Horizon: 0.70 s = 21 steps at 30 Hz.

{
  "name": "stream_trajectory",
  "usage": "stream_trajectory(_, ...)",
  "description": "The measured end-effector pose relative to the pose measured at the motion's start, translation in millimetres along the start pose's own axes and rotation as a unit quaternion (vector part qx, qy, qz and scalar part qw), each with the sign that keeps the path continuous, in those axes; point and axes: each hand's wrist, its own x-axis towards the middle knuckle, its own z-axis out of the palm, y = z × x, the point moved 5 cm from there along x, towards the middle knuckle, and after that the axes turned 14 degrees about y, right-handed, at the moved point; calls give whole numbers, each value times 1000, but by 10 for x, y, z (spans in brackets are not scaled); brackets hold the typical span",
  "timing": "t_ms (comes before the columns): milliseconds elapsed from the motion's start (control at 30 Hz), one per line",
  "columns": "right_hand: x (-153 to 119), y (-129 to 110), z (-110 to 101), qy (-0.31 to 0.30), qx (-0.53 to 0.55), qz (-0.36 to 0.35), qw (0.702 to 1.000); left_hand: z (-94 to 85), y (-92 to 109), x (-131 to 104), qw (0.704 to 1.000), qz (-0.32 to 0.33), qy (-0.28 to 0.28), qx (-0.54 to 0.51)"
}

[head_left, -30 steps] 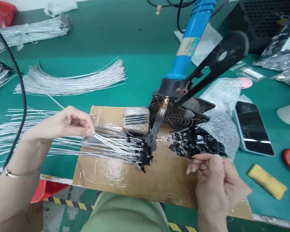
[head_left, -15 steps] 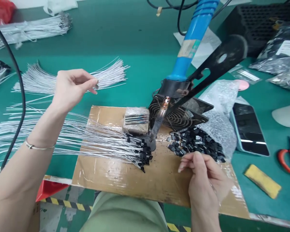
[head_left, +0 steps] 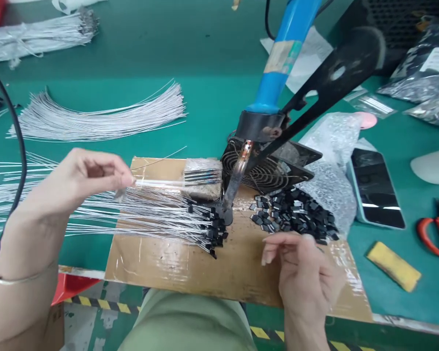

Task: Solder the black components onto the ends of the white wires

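My left hand point(head_left: 91, 178) pinches thin white wires point(head_left: 161, 184) whose free ends point right, over a pale block point(head_left: 203, 192) with dark wire tips lying across it. Beneath that hand lie many white wires with black connectors point(head_left: 214, 229) on their right ends. My right hand point(head_left: 305, 282) is curled over the cardboard point(head_left: 241, 273), just in front of a pile of small black pieces point(head_left: 296, 214). A thin metallic item seems tucked in its palm, too hidden to name. Between the hands, a blue-handled soldering iron point(head_left: 274, 73) slants down in a black bracket point(head_left: 332, 78).
A loose bundle of white wires point(head_left: 98, 119) lies behind my left hand. A small fan point(head_left: 267, 165) stands behind the iron. On the right are bubble wrap point(head_left: 329, 156), a phone point(head_left: 376, 187), a yellow sponge point(head_left: 394, 265) and red-handled pliers point(head_left: 437, 234). A black cable point(head_left: 16, 112) hangs at left.
My left hand has moved down and toward me from the loose bundle, bringing white wires over the pale block. The right hand stays near the black pieces. The view has shifted slightly.
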Motion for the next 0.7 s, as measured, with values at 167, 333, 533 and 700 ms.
stream_trajectory(167, -247, -138, 321, -124, -17, 64, 990, 270, -213, -349, 996, -44, -71, -40)
stream_trajectory(333, -362, -144, 587, -183, 19, 198, 963, 426, -180, -511, 995, -30, -79, -53)
stream_trajectory(533, -386, -148, 616, -147, 45, 262, 953, 426, -182, -569, 998, -14, -55, -30)
stream_trajectory(700, -390, -141, 625, -142, 54, 262, 953, 493, -184, -582, 997, -25, -69, -32)
